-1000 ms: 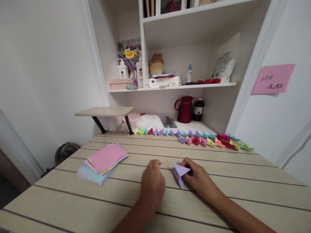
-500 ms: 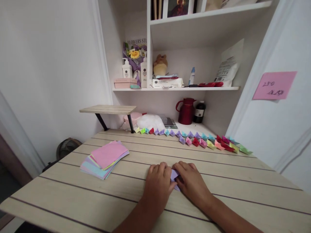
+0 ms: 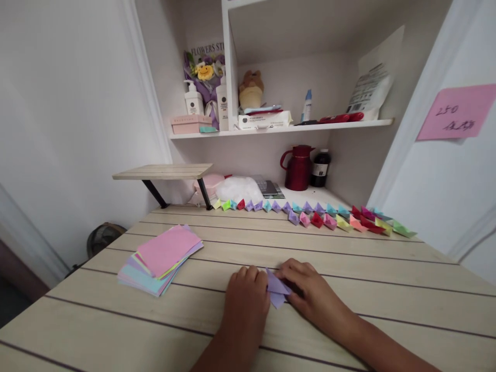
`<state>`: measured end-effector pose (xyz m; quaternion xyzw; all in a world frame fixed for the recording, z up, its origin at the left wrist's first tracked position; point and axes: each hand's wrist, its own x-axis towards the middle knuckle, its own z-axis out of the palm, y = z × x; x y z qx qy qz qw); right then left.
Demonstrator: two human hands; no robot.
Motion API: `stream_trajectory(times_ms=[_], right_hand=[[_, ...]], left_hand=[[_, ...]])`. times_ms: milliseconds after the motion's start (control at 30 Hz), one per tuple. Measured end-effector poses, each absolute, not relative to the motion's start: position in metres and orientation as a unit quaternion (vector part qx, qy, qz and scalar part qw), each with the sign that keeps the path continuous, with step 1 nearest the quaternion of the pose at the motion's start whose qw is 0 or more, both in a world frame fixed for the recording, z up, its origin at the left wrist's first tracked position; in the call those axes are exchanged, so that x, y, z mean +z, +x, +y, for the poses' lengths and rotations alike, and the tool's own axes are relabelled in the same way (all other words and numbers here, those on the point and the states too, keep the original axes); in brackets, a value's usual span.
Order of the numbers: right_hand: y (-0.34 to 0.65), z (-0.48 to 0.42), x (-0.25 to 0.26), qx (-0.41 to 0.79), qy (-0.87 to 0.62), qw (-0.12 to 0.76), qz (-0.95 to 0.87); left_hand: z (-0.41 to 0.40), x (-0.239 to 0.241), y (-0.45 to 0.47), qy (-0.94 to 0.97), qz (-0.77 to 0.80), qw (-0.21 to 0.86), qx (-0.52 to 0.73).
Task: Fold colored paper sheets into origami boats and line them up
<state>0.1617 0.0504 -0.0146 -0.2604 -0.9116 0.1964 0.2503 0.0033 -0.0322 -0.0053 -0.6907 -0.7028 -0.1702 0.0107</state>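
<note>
A small folded piece of lilac paper lies on the pale wooden table between my two hands. My left hand is curled, its fingertips pressing on the paper's left edge. My right hand pinches the paper's right side with thumb and fingers. Much of the paper is hidden under the fingers.
A stack of coloured paper sheets, pink on top, lies to the left. A row of several folded paper boats runs along the table's far edge. A red jug and dark bottle stand behind, beside a small raised shelf.
A second ago my right hand held the paper up alone, left hand apart. Both hands then closed over it on the table, and now its lilac edge shows between them.
</note>
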Motion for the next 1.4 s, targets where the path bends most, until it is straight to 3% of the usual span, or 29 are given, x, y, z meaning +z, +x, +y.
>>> stream_trajectory(times_ms=[267, 600, 933, 1400], right_hand=[[0.159, 0.045, -0.011, 0.127, -0.238, 0.226, -0.936], [0.161, 0.053, -0.02, 0.232, -0.337, 0.266, -0.873], [0.163, 0.047, -0.013, 0.165, -0.225, 0.239, -0.93], [0.163, 0.046, -0.015, 0.172, -0.239, 0.231, -0.927]], left_hand=[[-0.03, -0.008, 0.006, -0.689, -0.696, 0.022, -0.2], [-0.031, -0.002, 0.006, -0.695, -0.707, -0.018, -0.129], [-0.027, -0.008, -0.002, -0.7, -0.71, -0.006, -0.08], [-0.032, -0.006, -0.002, -0.724, -0.687, 0.03, -0.054]])
